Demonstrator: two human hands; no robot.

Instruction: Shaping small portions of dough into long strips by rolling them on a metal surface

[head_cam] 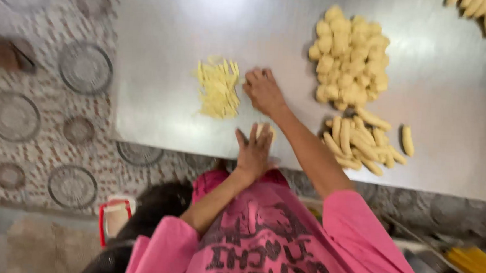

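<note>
Neither of my hands shows in the head view. A person in a pink shirt [282,238] reaches onto a steel table [167,110] from the lower edge of the picture. One of their hands [265,90] rests with fingers curled beside a small heap of thin pale dough strips [219,88]. Their other hand [255,148] lies flat with spread fingers on a small dough piece [266,131] near the table's edge.
A pile of dough balls [349,59] and a heap of rolled dough logs [362,140] lie right of the hands, with one log [407,140] apart. More dough [485,13] sits top right. Left is circle-patterned floor [44,115] and a red-and-white object [114,215].
</note>
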